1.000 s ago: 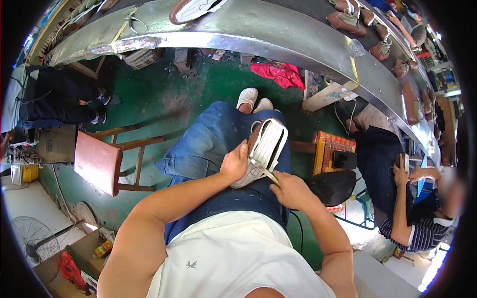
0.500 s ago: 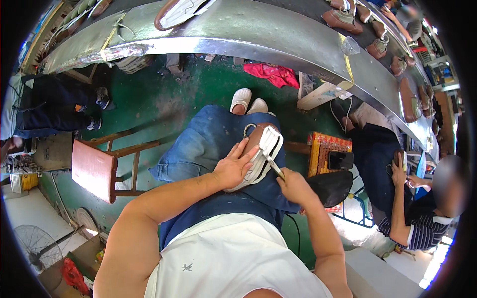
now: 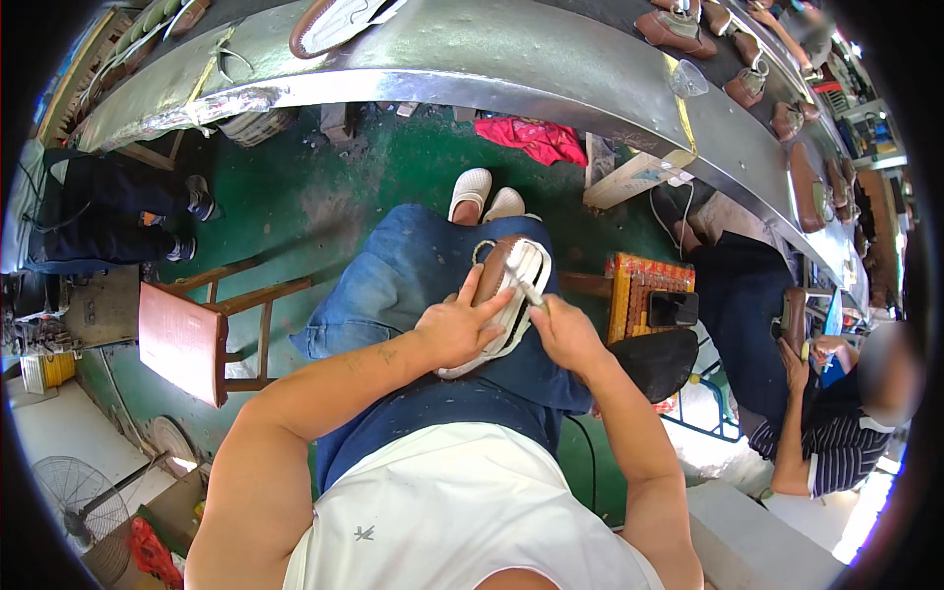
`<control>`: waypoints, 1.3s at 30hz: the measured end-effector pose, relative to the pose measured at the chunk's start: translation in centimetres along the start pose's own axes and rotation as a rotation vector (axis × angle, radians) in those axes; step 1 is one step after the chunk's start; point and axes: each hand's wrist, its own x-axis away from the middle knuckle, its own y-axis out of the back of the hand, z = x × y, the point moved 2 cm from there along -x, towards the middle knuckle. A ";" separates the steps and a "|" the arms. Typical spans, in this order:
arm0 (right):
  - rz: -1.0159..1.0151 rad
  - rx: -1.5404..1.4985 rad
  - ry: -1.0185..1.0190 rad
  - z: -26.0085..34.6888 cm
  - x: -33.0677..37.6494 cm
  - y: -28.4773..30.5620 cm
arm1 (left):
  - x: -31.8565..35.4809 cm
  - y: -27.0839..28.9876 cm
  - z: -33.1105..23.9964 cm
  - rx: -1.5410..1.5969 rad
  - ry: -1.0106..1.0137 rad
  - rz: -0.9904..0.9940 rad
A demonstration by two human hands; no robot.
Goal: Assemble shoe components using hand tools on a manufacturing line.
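Observation:
A brown shoe lies across my lap with its pale underside turned up and its toe pointing away. White covers much of that underside, with a dark opening along the right side. My left hand holds the shoe from the left, fingers spread over its side and underside. Closed around a short, light-handled tool that looks like a brush, my right hand is at the shoe's right edge. The tool's pale tip is over the toe half, blurred by motion. A looped cord sticks out by the toe.
A long metal bench curves across the far side, bearing several brown shoes. A wooden stool stands at left. Beside my right knee, a beaded seat carries a phone. A co-worker sits at right, holding another shoe.
The tool has moved away from me toward the toe, and my right hand has come up and left with it. My left fingers have shifted on the shoe.

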 end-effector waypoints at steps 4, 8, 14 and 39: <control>0.168 -0.022 -0.166 -0.1 0.4 0.5 | 0.2 -1.6 1.6 -0.059 -0.119 -0.019; -0.083 -0.364 -0.179 1.0 0.3 3.2 | -0.2 -3.9 3.3 0.304 -0.147 -0.228; -0.004 -0.213 -0.286 -0.9 -1.0 -0.3 | 0.1 -2.4 2.0 0.214 -0.118 -0.154; 0.292 -0.030 -0.230 1.5 4.6 -2.8 | 2.1 -5.1 4.8 0.692 0.056 -0.190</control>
